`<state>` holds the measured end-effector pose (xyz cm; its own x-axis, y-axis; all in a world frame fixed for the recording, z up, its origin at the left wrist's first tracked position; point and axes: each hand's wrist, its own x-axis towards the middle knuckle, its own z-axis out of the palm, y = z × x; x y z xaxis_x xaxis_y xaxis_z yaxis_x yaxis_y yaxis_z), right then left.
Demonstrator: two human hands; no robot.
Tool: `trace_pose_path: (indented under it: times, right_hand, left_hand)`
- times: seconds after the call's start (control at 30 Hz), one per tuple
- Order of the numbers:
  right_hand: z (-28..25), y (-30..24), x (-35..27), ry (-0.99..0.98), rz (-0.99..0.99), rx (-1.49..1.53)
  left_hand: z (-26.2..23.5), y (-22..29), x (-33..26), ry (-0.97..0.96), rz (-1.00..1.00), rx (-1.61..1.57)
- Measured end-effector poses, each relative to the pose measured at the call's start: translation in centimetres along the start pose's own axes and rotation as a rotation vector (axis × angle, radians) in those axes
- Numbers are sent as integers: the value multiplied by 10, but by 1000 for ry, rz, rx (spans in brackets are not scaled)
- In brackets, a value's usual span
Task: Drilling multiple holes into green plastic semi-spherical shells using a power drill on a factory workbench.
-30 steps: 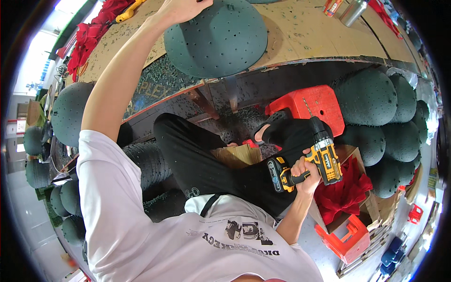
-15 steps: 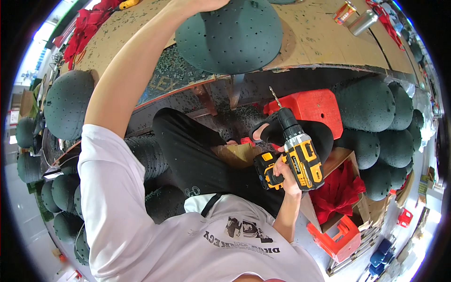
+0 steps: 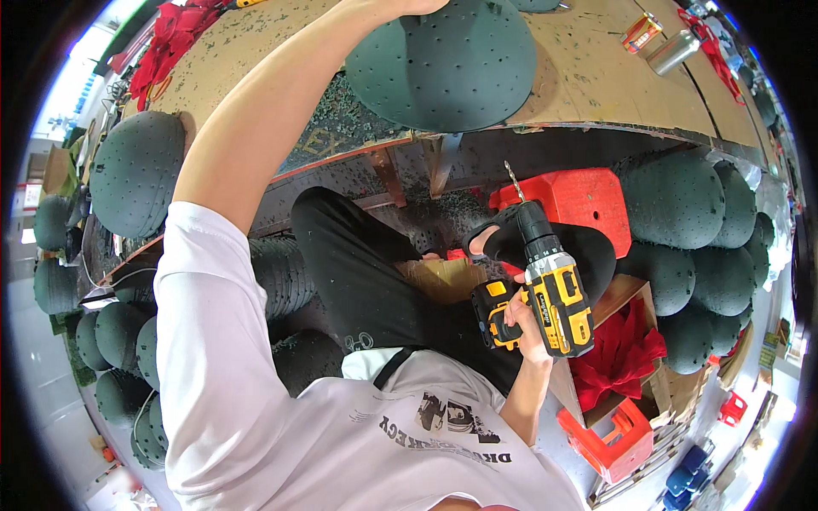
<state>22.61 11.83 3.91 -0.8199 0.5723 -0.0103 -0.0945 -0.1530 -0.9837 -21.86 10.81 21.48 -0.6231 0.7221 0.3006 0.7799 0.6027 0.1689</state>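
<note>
A dark green dome-shaped shell [image 3: 443, 72], dotted with small holes, rests at the front edge of the cardboard-topped bench [image 3: 588, 81]. My left hand [image 3: 409, 7] holds its far upper part, with the fingers partly cut off by the picture's top edge. Lower down, over my lap, my right hand [image 3: 530, 328] is wrapped around the handle of a yellow and black cordless drill [image 3: 555, 294]. The drill's long bit points up toward the bench and is well apart from the dome.
Similar green domes [image 3: 669, 200] are stacked at the right, and others [image 3: 136, 175] at the left. A red plastic stool [image 3: 588, 200] stands under the bench edge. Red cloth [image 3: 618, 353] fills a box beside my right arm. Green shavings, a can [image 3: 641, 34] and a metal bottle [image 3: 673, 53] lie on the bench.
The whole view has shifted, so most things appear slightly farther right. My left hand stays at the dome; my right hand still grips the drill, which has turned slightly more upright.
</note>
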Motion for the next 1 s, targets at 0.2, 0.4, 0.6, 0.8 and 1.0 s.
trace_pose_path:
  times: [0.2,0.4,0.6,0.8,1.0]
  right_hand:
    - [5,-5,-2,20,52,-14]
    - [7,-6,-3,25,13,12]
    - [8,-7,-3,28,30,23]
    - [8,-5,-4,36,77,-33]
    - [11,-6,-4,20,50,-41]
  left_hand:
    - [-4,0,10,10,-80,-43]
    - [13,-6,8,190,-43,64]
    - [11,-5,8,85,-140,-19]
    - [14,-6,6,62,-161,-51]
    - [23,-10,4,192,-82,-13]
